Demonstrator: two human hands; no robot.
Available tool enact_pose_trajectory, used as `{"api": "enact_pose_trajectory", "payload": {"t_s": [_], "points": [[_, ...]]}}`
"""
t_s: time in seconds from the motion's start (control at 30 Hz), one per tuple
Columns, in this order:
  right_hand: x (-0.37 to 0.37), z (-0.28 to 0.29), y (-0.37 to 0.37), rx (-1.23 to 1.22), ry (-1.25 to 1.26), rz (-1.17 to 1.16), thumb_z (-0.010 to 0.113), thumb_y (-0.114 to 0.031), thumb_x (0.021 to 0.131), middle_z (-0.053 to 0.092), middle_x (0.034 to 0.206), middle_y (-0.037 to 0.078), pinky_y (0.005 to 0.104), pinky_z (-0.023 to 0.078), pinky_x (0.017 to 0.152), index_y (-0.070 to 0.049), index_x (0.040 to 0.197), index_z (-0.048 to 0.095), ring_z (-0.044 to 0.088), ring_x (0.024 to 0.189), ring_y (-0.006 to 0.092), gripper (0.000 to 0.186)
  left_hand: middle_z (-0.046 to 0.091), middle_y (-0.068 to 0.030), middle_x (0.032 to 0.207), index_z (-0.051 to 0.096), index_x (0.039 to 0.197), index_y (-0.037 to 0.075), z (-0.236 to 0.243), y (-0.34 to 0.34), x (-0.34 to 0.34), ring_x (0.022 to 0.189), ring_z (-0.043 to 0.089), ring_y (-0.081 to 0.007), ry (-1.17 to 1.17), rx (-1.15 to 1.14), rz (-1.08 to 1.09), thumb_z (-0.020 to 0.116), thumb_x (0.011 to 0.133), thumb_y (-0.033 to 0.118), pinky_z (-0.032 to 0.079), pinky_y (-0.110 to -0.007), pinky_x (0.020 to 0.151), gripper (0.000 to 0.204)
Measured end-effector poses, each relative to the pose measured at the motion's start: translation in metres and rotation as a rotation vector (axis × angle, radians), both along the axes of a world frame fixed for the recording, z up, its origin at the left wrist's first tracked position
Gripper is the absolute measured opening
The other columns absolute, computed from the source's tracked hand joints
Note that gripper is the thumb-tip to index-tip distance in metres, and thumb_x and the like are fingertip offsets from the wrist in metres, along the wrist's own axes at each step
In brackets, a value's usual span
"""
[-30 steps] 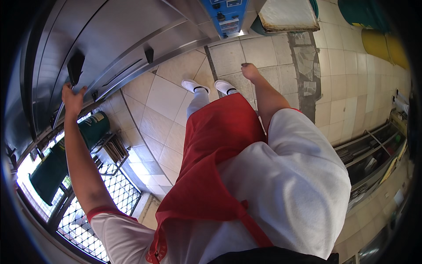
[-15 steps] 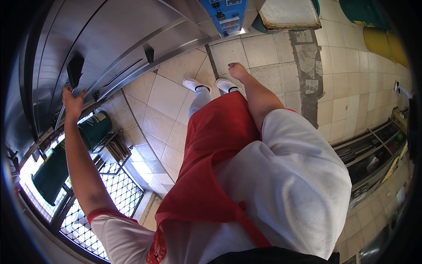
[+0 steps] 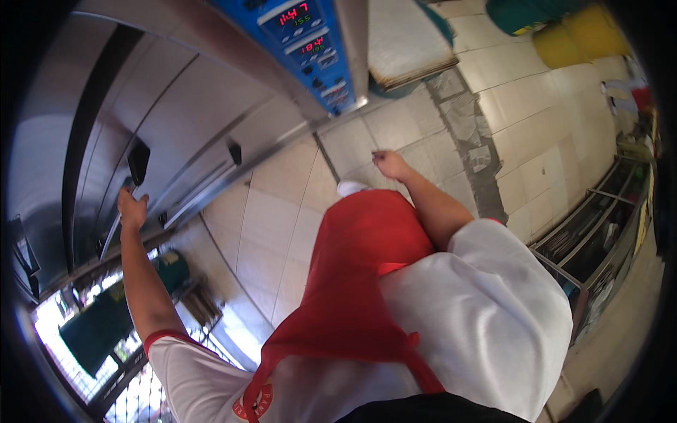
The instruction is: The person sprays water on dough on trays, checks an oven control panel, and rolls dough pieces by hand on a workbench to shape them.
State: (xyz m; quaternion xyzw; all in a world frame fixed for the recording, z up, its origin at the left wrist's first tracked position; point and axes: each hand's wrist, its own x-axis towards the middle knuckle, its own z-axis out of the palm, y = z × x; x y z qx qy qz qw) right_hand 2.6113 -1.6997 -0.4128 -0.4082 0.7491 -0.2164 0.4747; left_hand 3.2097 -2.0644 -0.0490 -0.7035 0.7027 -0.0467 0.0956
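Note:
My left hand [image 3: 132,209] is closed round the bar of an oven door handle [image 3: 139,163], just below its black end bracket. The steel oven door [image 3: 169,106] fills the upper left and looks shut. My right hand [image 3: 391,166] hangs over the tiled floor, away from the oven, with its fingers curled in. Whether anything small is inside those fingers I cannot make out. A red apron [image 3: 352,261] covers my front, and one white shoe [image 3: 352,188] shows past its hem.
A blue control panel [image 3: 310,56] with lit displays runs down the oven's side. Beside it stands a stack of flat trays [image 3: 412,49]. Green and yellow bins [image 3: 582,39] are at the far right, above a low metal rack [image 3: 589,240]. A green bin [image 3: 99,328] stands lower left.
My view has shifted, bringing more of the blue control panel into sight. My left hand stays on the handle. My right hand remains curled, and one shoe is now hidden behind the apron.

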Motion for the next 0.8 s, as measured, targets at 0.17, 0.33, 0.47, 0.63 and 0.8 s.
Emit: {"api": "enact_pose_trajectory", "payload": {"t_s": [0.17,0.33,0.47,0.63,0.8], "points": [[-0.063,0.042,0.14,0.074,0.139,0.009,0.059,-0.025,0.095,0.067,0.134,0.025,0.0402,0.049,0.109,0.004,0.137,0.063,0.065,0.126,0.0364,0.051,0.037,-0.0162,0.159,0.035,0.15,0.008,0.003,0.019,-0.033,0.152,0.029,-0.0381,0.034,-0.008,0.12,0.081,0.082,0.03,0.03,-0.066,0.118,0.085],[-0.15,0.06,0.315,0.314,0.35,0.113,0.064,-0.028,0.084,0.07,0.126,0.027,0.042,0.052,0.104,0.004,0.127,0.07,0.066,0.122,0.0396,0.053,0.015,-0.0129,0.171,0.015,0.162,0.009,-0.033,0.033,-0.033,0.158,0.008,-0.046,0.035,-0.16,0.125,0.081,0.08,0.029,0.021,-0.071,0.121,0.107],[-0.194,0.044,0.394,0.526,0.192,-0.254,0.063,-0.024,0.084,0.075,0.111,0.024,0.0415,0.057,0.092,0.0,0.126,0.072,0.072,0.107,0.0368,0.049,0.033,-0.0188,0.161,0.034,0.154,0.005,-0.08,0.066,-0.054,0.147,0.031,-0.0446,0.136,0.163,0.061,0.078,0.084,0.038,0.032,-0.054,0.121,0.09],[-0.229,0.002,0.4,0.325,-0.075,-0.603,0.062,-0.014,0.088,0.074,0.113,0.017,0.0374,0.056,0.079,0.007,0.132,0.066,0.07,0.095,0.0265,0.049,0.057,-0.0232,0.148,0.058,0.144,0.002,-0.263,0.204,-0.168,0.14,0.051,-0.0389,0.249,0.629,0.001,0.077,0.087,0.044,0.04,-0.045,0.119,0.074],[-0.299,0.018,0.356,0.195,-0.043,-0.443,0.06,-0.019,0.101,0.07,0.127,0.02,0.0345,0.054,0.095,0.009,0.142,0.057,0.068,0.11,0.0239,0.05,0.062,-0.0246,0.139,0.071,0.126,0.002,-0.389,0.268,-0.351,0.131,0.058,-0.039,0.027,0.913,-0.479,0.063,0.091,0.048,0.046,-0.045,0.112,0.058]]}}
